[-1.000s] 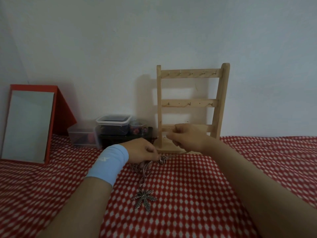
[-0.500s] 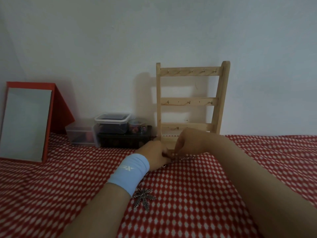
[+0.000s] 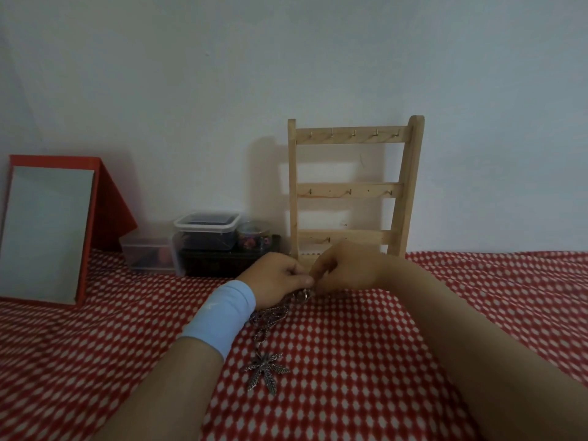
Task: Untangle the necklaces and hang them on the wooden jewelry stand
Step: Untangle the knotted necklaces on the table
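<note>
left hand point(image 3: 280, 278): curling fingers and thumb round the top of the chain bundle, sitting at 9 o'clock of the right hand, wearing a light blue wristband point(image 3: 222, 313).
right hand point(image 3: 346, 268): pinching the chain at the same knot, fingertips touching those of the left hand; exact pinch point hiding behind the knuckles.
necklaces point(image 3: 270, 316): lying bunched and twisted on the table point(image 3: 397, 361) at 6 o'clock of the left hand, trailing down from its grip; count of chains being impossible to tell.
metal ring point(image 3: 305, 294): hanging just under the meeting fingertips.
leaf pendant point(image 3: 267, 372): resting flat on the red checked cloth at 6 o'clock of the tangle, touching neither hand.
wooden jewelry stand point(image 3: 410, 186): standing upright at 12 o'clock of the hands, against the wall, showing 3 rails of small hooks point(image 3: 353, 133), carrying nothing yet.
step, judging: picking the knot loose; hanging not yet begun.
risk 1: pulling the 2 hands apart too hard, tightening the knot rather than opening it, possibly breaking a thin link.
risk 2: lifting early, dragging the pendant, its points likely catching the cloth or looping back through a chain.
risk 3: working close to the stand's foot, a sudden release possibly bumping and tipping it.
risk 4: fingers covering the knot in dim light, making a wrong strand easy to tug.
bystanders: mirror point(image 3: 44, 233) at 9 o'clock, plastic boxes point(image 3: 206, 230) at 10 o'clock of the hands.
</note>
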Available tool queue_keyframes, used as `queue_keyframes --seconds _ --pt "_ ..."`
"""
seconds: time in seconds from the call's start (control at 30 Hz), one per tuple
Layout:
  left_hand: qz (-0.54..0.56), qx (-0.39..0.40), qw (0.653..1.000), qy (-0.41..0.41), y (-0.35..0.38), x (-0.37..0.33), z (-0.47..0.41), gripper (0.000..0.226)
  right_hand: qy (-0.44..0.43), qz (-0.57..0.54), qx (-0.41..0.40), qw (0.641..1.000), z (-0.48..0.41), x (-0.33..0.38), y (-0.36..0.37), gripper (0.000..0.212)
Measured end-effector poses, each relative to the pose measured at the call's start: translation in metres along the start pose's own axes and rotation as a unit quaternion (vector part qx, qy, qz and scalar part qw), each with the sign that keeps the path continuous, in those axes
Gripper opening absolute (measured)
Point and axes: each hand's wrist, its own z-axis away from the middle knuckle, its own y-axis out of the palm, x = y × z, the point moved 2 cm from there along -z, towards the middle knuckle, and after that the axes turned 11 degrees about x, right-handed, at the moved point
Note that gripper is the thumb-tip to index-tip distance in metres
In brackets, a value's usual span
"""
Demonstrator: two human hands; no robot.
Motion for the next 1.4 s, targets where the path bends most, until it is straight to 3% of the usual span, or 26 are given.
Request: queue_keyframes --seconds 0.1,0.37,0.63,0.87,1.23,1.4 --pt "0.076 -0.036 0.996 -0.003 -0.004 0.002 0.0 0.025 -0.025 -0.058 -0.031 0.998 0.003 0.001 -0.007 0.007" --pt "0.202 0.008 0.979 -0.003 -0.01 0.008 0.005 0.012 -0.042 -0.104 -0.042 0.993 0.007 0.004 -0.01 0.01" --pt "0.239 0.013 0.971 0.011 -0.014 0.007 0.004 0.02 -0.032 -0.183 -0.065 0.98 0.007 0.008 -0.009 0.009" --pt "0.214 0.013 0.976 0.028 -0.017 0.005 0.006 0.017 -0.037 -0.202 -0.049 0.977 0.012 0.01 -0.01 0.006" --pt "0.179 0.003 0.983 0.036 -0.02 0.002 0.009 0.022 -0.039 -0.172 -0.01 0.984 0.014 0.013 -0.008 0.021" --pt "0.104 0.02 0.994 0.027 -0.024 -0.005 0.012 0.016 -0.03 -0.197 0.018 0.98 0.013 0.015 -0.006 0.028"
